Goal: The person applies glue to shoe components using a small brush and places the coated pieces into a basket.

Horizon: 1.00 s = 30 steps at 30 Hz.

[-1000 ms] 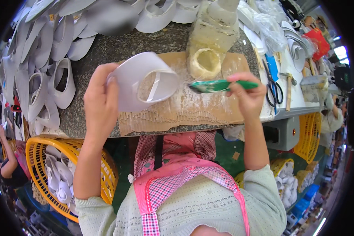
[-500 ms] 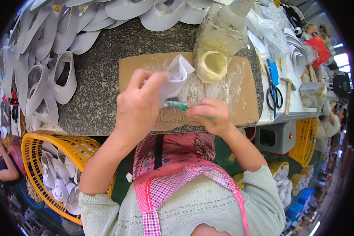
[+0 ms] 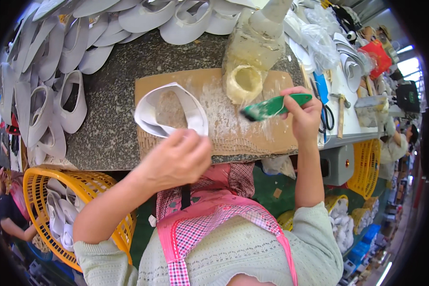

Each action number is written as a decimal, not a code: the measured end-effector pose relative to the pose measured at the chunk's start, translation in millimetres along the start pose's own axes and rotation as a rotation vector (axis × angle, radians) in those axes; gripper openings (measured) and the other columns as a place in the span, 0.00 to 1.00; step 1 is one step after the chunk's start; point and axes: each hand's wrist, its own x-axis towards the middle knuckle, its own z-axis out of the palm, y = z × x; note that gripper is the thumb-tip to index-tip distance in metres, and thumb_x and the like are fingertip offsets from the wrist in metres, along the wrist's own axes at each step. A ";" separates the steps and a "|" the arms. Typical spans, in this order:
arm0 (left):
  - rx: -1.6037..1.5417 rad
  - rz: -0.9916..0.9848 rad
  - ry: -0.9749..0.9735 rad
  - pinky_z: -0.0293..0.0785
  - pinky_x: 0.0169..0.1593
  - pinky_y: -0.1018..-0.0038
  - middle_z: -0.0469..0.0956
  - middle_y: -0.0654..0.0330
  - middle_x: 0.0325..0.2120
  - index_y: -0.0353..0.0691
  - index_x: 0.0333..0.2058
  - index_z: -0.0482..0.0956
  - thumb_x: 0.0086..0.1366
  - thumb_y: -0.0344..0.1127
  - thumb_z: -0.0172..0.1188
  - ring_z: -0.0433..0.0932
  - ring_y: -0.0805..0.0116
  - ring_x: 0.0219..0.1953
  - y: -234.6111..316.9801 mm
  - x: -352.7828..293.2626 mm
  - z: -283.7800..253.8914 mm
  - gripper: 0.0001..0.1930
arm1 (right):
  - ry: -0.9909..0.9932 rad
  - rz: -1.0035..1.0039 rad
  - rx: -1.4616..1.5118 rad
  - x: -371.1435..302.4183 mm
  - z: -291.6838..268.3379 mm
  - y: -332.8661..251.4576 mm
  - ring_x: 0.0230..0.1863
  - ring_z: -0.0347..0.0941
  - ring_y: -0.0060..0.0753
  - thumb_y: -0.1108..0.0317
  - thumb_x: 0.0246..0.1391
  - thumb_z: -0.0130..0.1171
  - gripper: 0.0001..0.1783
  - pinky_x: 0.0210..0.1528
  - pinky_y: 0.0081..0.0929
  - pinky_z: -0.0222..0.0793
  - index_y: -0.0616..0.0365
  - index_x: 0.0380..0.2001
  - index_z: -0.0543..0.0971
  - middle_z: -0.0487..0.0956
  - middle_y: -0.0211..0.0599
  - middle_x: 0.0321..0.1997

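Observation:
On a glue-smeared piece of cardboard lies a white shoe upper, a curved band forming a loop. My left hand is at its near edge, fingers bunched together and slightly blurred, seeming to pinch the rim. Between the fingers of my right hand is a flat green brush, its dark bristle end pointing left and white residue on its side. Just beyond the bristles, apart from them, is the round mouth of a crusted, pale plastic glue container.
White shoe uppers in long rows cover the table's far and left sides. A yellow basket of uppers stands at lower left. Scissors and a hammer lie at right. Another person sits at far left.
The shoe upper, previously held up and folded in my left hand, now lies looped on the cardboard. My right hand has lifted the brush away to the right, beside the glue container.

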 end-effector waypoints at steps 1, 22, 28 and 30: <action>-0.003 0.000 -0.005 0.65 0.37 0.72 0.70 0.60 0.28 0.37 0.26 0.77 0.45 0.36 0.52 0.69 0.66 0.33 4.1 1.1 4.0 0.11 | -0.048 0.023 0.068 -7.4 16.5 -10.9 0.21 0.69 0.16 0.75 0.48 0.55 0.05 0.21 0.11 0.64 0.62 0.31 0.77 0.77 0.31 0.26; -0.204 -0.214 0.113 0.69 0.37 0.71 0.69 0.56 0.35 0.33 0.34 0.75 0.42 0.31 0.54 0.70 0.63 0.36 19.4 -75.2 24.1 0.16 | -0.477 0.035 -0.062 -25.4 113.9 -16.6 0.22 0.74 0.22 0.76 0.46 0.55 0.04 0.22 0.19 0.67 0.60 0.28 0.76 0.77 0.37 0.24; -0.317 -0.501 0.244 0.72 0.40 0.71 0.69 0.53 0.35 0.31 0.36 0.73 0.42 0.26 0.56 0.72 0.56 0.36 35.1 -100.3 38.3 0.17 | -0.388 -0.787 -0.251 -26.1 173.3 24.1 0.25 0.74 0.30 0.77 0.37 0.58 0.12 0.25 0.25 0.70 0.55 0.31 0.76 0.75 0.34 0.26; -0.349 -0.522 0.213 0.73 0.39 0.71 0.70 0.53 0.33 0.31 0.35 0.73 0.42 0.26 0.55 0.72 0.57 0.36 39.0 -105.4 44.0 0.17 | -0.331 -0.826 -0.305 -21.6 177.4 29.5 0.24 0.72 0.33 0.75 0.35 0.56 0.13 0.25 0.27 0.69 0.53 0.30 0.76 0.74 0.33 0.25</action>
